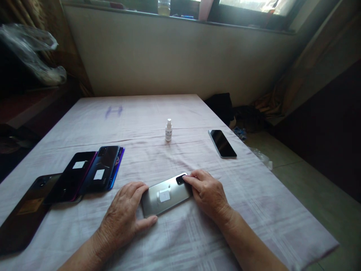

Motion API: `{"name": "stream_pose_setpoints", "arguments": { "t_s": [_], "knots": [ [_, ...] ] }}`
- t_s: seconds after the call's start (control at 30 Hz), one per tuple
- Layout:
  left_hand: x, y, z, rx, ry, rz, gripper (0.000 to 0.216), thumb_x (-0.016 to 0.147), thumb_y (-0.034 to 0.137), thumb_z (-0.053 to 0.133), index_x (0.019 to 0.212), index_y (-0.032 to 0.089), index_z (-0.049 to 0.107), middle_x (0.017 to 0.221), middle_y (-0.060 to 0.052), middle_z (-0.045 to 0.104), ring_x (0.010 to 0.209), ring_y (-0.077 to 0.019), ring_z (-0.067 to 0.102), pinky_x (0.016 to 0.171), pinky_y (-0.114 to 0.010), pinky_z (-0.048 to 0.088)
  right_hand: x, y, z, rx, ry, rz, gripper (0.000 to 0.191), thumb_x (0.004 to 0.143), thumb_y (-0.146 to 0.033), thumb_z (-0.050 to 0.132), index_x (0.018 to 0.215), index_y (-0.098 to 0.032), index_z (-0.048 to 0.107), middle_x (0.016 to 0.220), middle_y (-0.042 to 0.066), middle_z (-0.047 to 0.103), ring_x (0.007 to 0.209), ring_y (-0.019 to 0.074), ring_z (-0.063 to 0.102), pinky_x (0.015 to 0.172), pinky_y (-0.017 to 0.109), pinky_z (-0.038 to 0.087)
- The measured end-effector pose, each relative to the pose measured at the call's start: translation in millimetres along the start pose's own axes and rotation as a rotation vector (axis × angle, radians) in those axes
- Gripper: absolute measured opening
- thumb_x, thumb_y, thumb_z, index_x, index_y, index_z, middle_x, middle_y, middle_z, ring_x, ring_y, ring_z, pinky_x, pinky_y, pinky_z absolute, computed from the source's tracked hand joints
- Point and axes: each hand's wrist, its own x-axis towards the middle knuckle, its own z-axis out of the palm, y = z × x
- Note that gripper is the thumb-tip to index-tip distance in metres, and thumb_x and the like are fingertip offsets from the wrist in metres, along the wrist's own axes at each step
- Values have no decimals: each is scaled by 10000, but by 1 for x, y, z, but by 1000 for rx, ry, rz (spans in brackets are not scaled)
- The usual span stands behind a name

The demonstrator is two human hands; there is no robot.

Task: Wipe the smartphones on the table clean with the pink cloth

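Note:
A silver smartphone (169, 195) lies back side up on the cloth, with a small white sticker on its back and a dark camera block at its right end. My left hand (124, 210) grips the left end, thumb along the near edge and fingers at the far corner. At the other end, my right hand (207, 192) is closed on the phone. Its index fingertip touches the camera block, while the thumb and remaining fingers are partly hidden. Beyond the phone stands a small white bottle (168, 132) with a cap, upright.
To the left, several phones lie close together, including a dark phone (75, 177) and a blue-black phone (103, 165), both with white stickers. Another phone (222, 143) rests near the right edge of the cloth-covered table (146, 113). A wall with a window stands behind.

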Motion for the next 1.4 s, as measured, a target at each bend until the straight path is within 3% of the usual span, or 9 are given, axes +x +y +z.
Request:
{"name": "stream_pose_setpoints", "arguments": {
  "t_s": [0.27,0.47,0.73,0.97,1.13,1.4],
  "knots": [
    [-1,-1,2,2,1,7,623,694,453,751,1216,202,524,1198,-116,632,1105,-318,603,965,-454,499,4,-16,2,-6,-75,-60,292,867,-74,561,1035,-243,728,945,48,687,856,184,609,747,263,480],
    [-2,-2,3,-13,-7,-8,637,690,460,758,1226,206,526,1214,-119,628,1123,-327,595,980,-471,492,4,-6,4,-66,-33,50,339,864,-63,532,1061,-250,733,935,62,680,868,196,612,756,279,495],
    [0,-1,2,-20,19,9,608,696,445,755,1208,192,548,1187,-115,642,1097,-318,606,963,-454,503,7,-20,6,-23,-88,-32,293,895,-90,543,1074,-240,720,991,62,687,905,197,608,786,282,493],
    [0,-1,2,-2,17,13,608,695,452,760,1202,197,541,1182,-114,637,1092,-318,606,954,-455,507,2,-1,3,-83,-37,81,374,845,-48,540,1095,-255,727,932,59,673,862,196,609,735,267,492],
    [-2,-2,5,15,38,36,603,720,465,739,1223,193,548,1196,-121,643,1114,-334,597,998,-490,468,-1,-2,4,-15,-34,9,364,859,-62,518,1091,-252,725,950,56,676,878,186,617,768,266,498],
    [6,2,-3,99,51,99,526,748,477,704,1169,178,607,1090,-106,681,1035,-319,627,1067,-532,394,-3,22,2,-151,34,137,307,834,-99,563,1014,-265,748,949,51,672,870,191,600,754,289,485]
  ]
}}
